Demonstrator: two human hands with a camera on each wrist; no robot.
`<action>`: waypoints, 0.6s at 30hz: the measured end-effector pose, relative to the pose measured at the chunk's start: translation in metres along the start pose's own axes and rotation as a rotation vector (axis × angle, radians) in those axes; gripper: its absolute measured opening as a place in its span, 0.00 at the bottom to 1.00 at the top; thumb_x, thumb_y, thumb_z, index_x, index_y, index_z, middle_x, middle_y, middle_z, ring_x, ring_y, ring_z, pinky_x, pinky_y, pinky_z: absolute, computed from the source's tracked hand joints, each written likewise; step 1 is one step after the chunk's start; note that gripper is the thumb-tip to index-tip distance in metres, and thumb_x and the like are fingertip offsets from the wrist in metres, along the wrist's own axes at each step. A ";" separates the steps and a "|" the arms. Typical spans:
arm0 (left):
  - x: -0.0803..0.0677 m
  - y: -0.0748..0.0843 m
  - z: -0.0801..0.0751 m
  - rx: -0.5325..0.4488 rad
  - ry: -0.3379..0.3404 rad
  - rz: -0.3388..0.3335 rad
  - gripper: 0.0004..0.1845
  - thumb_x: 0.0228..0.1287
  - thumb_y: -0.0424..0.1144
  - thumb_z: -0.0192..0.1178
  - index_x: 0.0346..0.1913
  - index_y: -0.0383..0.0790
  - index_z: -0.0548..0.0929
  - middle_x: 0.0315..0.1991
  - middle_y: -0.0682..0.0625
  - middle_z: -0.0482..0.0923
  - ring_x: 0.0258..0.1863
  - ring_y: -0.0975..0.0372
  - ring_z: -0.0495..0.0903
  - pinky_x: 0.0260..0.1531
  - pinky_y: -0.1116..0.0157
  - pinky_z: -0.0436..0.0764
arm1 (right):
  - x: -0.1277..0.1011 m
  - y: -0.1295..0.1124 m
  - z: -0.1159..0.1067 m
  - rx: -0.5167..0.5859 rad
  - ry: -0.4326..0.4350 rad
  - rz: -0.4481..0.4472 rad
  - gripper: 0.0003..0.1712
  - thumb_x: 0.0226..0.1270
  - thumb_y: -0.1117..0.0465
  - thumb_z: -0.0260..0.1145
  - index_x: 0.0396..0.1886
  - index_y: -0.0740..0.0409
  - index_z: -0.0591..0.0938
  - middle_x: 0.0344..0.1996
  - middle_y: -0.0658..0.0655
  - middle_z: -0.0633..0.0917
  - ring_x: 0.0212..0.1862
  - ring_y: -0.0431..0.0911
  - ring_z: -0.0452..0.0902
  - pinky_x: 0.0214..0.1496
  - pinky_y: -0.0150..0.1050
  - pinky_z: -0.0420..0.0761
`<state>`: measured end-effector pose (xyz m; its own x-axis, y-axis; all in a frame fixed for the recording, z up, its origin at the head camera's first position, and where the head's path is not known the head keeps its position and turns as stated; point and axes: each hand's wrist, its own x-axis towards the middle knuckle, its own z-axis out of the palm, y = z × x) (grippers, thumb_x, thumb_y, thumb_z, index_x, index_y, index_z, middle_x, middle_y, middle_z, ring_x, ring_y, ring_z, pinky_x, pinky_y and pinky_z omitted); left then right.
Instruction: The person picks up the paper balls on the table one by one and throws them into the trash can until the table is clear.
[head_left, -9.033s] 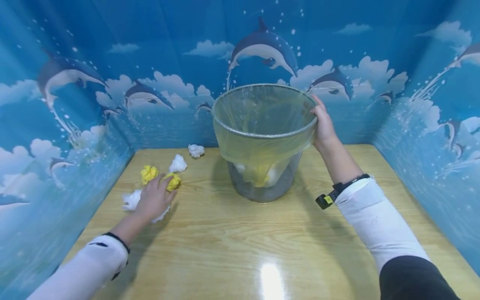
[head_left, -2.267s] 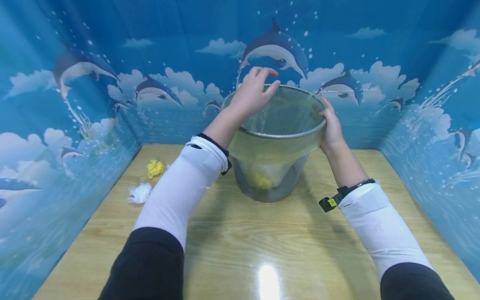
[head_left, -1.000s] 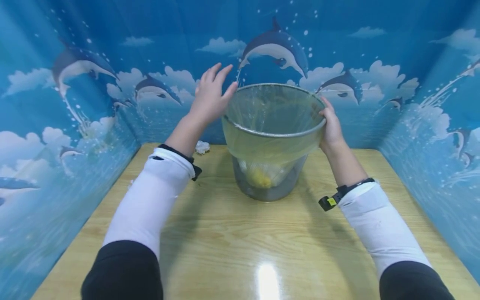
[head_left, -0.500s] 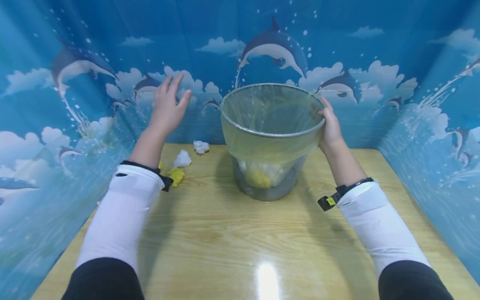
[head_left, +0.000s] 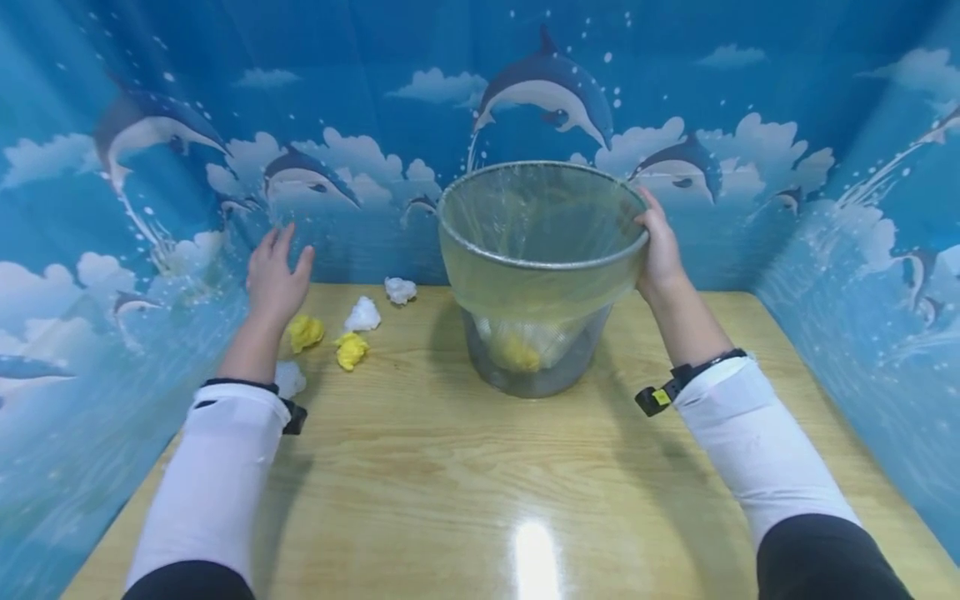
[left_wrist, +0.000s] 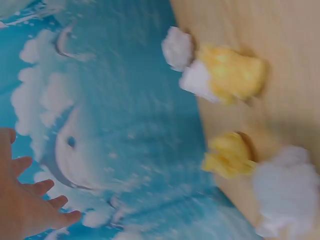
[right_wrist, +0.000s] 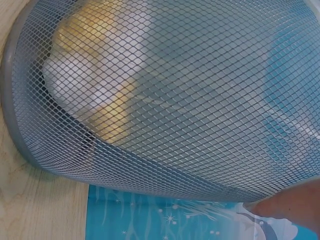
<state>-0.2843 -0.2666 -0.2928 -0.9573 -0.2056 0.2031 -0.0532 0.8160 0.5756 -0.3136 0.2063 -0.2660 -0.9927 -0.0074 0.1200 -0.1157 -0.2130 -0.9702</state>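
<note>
1. Head view: the grey wire-mesh wastebasket (head_left: 536,367) with its clear yellowish plastic liner (head_left: 540,275) stands on the pale wooden table (head_left: 480,467). The right hand (head_left: 660,250) grips the basket's rim. Left of the basket, the left hand (head_left: 275,279) hovers empty, fingers spread, above crumpled yellow paper balls (head_left: 350,350) and white paper balls (head_left: 363,317).
2. Left wrist view: straight fingers (left_wrist: 50,202) touch nothing; the yellow and white balls lie near the blue dolphin-printed wall (left_wrist: 110,125).
3. Right wrist view: mesh shows yellow and white wads inside; a fingertip (right_wrist: 285,205) meets the basket.
</note>
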 end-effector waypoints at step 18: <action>-0.037 -0.084 0.025 0.117 -0.144 -0.201 0.38 0.75 0.59 0.28 0.77 0.38 0.40 0.74 0.27 0.31 0.71 0.31 0.28 0.63 0.29 0.38 | 0.000 -0.002 -0.001 0.013 -0.003 0.029 0.38 0.69 0.57 0.37 0.79 0.42 0.42 0.78 0.44 0.41 0.76 0.46 0.41 0.75 0.45 0.47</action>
<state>-0.2513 -0.3138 -0.3688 -0.9544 -0.2975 -0.0253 -0.2705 0.8254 0.4956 -0.3133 0.2074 -0.2646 -0.9956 -0.0171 0.0922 -0.0860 -0.2253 -0.9705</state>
